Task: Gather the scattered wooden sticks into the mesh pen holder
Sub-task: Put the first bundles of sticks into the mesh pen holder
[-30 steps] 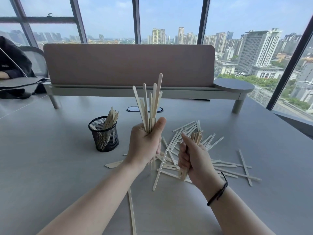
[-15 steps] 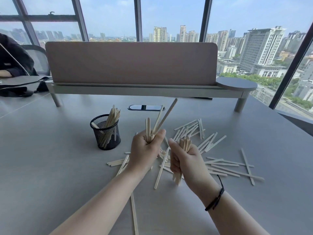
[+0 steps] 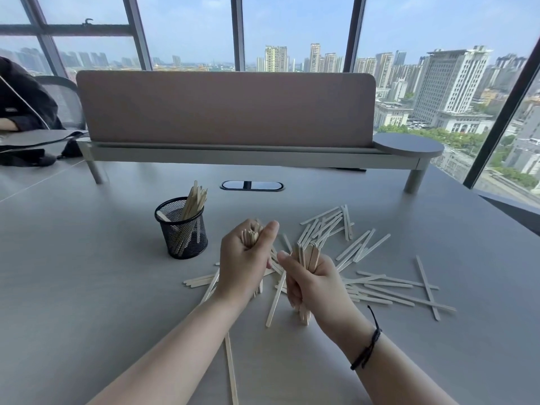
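A black mesh pen holder (image 3: 181, 232) stands left of centre on the grey desk with several wooden sticks upright inside it. My left hand (image 3: 245, 260) grips a bundle of sticks (image 3: 252, 237) held upright, its lower ends on the desk. My right hand (image 3: 312, 283) grips a second bundle (image 3: 307, 255), also upright with its ends on the desk. Many loose sticks (image 3: 377, 285) lie scattered flat to the right of my hands and beneath them. A single stick (image 3: 230, 366) lies under my left forearm.
A pink desk divider on a grey raised shelf (image 3: 239, 154) crosses the back of the desk. A cable port (image 3: 252, 185) sits in front of it. A person in dark clothes (image 3: 20, 100) sits at the far left. Windows lie beyond.
My left hand's bundle, held high with long ends sticking up, has slid down through the fist until only the tips show. Both hands have lowered towards the desk and drawn closer.
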A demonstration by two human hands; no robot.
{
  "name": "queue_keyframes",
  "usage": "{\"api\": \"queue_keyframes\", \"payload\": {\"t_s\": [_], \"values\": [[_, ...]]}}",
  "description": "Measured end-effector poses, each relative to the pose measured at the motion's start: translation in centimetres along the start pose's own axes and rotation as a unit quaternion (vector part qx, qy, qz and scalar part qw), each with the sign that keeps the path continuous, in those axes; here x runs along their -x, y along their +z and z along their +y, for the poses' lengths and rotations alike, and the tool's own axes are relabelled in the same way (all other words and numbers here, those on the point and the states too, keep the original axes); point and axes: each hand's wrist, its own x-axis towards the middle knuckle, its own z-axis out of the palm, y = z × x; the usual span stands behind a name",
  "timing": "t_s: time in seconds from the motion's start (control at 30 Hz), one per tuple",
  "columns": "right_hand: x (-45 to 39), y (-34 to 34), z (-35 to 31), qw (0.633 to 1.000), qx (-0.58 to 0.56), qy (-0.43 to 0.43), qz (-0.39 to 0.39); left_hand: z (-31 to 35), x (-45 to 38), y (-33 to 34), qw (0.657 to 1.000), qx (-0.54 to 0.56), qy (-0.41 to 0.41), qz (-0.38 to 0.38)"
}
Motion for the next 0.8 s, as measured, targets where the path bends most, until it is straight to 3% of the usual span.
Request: {"api": "queue_keyframes", "payload": {"t_s": [0.33, 0.47, 0.6, 0.8], "values": [[-0.6, 0.0, -0.3, 0.990, -0.114, 0.074, 0.033, 0.6, 0.0, -0.5, 0.996, 0.035, -0.071, -0.031], [-1.8, 2.2, -1.2, 0.991, -0.101, 0.086, -0.002, 1.1, -0.7, -1.6, 0.996, 0.040, -0.077, -0.038], [-3.9, 6.1, -2.4, 0.991, -0.098, 0.077, -0.053, 2.6, -2.9, -3.9, 0.994, 0.083, -0.072, 0.014], [-9.9, 11.8, -6.4, 0.992, -0.121, 0.020, -0.038, 7.6, -8.8, -9.5, 0.990, 0.103, 0.024, 0.093]]}}
